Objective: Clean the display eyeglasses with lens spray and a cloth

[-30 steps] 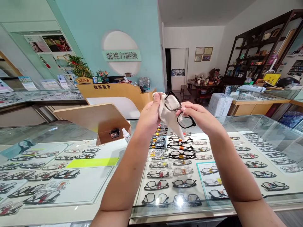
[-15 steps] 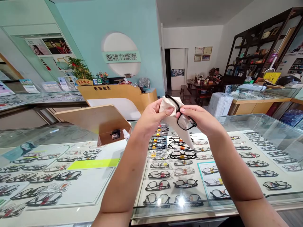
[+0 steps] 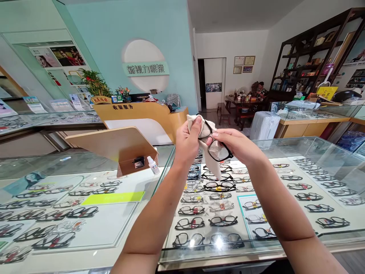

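Black-framed eyeglasses (image 3: 219, 151) are held up between my hands, above the glass display case. My left hand (image 3: 188, 139) is closed around a whitish cleaning cloth (image 3: 212, 164), pressing it against one lens with the thumb in front. The cloth's lower end hangs down in a point. My right hand (image 3: 232, 140) pinches the eyeglasses near the bridge, and the other lens shows uncovered below its fingers. Part of the frame is hidden by the cloth and fingers.
Rows of eyeglasses (image 3: 223, 221) lie inside the glass case. On the left of its top stand a tilted wooden board (image 3: 111, 142) and a small white bottle (image 3: 153, 166). Behind is a wooden counter (image 3: 137, 114). A person (image 3: 261, 91) sits at a far table.
My left hand has turned more upright and shifted slightly left, with its thumb now raised over the cloth. The eyeglasses have tilted and moved a little left and down; the white bottle shows more.
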`<state>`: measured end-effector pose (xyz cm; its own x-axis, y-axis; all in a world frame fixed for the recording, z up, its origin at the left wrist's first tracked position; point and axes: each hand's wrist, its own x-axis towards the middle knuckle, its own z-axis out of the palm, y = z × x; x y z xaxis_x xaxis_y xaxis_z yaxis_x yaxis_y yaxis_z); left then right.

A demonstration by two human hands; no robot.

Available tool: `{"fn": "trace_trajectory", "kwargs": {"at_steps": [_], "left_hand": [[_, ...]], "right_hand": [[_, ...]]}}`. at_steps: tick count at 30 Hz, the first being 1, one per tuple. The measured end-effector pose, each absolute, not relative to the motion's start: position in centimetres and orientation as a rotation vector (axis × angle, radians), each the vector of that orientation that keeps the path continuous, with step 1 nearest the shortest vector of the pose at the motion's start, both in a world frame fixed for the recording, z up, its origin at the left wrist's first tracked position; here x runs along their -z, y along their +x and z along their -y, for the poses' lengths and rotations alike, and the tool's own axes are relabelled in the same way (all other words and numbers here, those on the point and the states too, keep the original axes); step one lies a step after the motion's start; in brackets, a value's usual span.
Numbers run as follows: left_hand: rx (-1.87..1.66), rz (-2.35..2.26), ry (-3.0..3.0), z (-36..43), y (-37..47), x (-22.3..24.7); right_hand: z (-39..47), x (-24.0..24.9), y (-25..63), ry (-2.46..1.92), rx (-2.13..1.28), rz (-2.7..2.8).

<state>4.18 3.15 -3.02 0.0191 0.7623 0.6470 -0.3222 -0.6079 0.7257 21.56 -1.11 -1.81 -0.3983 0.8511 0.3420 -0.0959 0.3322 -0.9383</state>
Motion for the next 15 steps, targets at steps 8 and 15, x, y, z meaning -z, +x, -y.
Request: {"fn": "trace_trajectory", "kwargs": {"at_steps": [8,15], "left_hand": [[-1.229,-0.403,1.651,-3.6,1.6,2.0],[-1.642,-0.399,1.49,-2.7,4.5,2.8]], "right_hand": [[1.1,1.0,23.1,-0.745,-1.141,1.61],[0.8,2.0,21.3,-0.596,-1.313,1.59]]}}
